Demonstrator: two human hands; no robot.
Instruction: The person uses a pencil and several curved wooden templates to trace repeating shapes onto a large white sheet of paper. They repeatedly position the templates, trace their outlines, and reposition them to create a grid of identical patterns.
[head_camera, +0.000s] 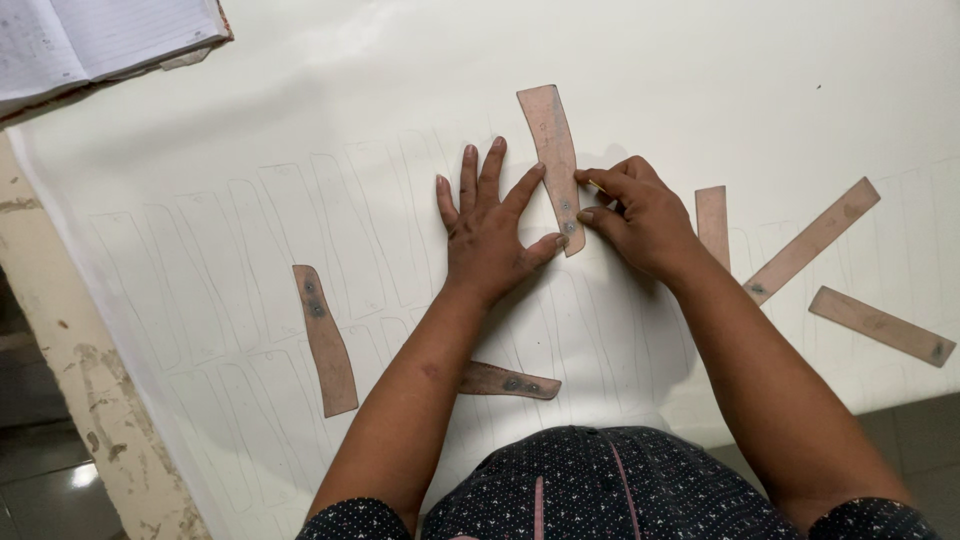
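A curved brown template strip (551, 140) lies on a large white sheet (300, 120) covered with traced pencil outlines. My left hand (495, 232) lies flat with fingers spread, its index finger and thumb pressing the strip's left edge. My right hand (637, 215) is at the strip's right edge, fingers pinched around a thin pencil whose tip meets the strip.
More brown strips lie about: one at the left (325, 340), one under my left forearm (505, 381), three at the right (712, 225) (812, 240) (881, 325). An open lined notebook (90, 40) sits at the top left. The worn table edge (90, 400) runs down the left.
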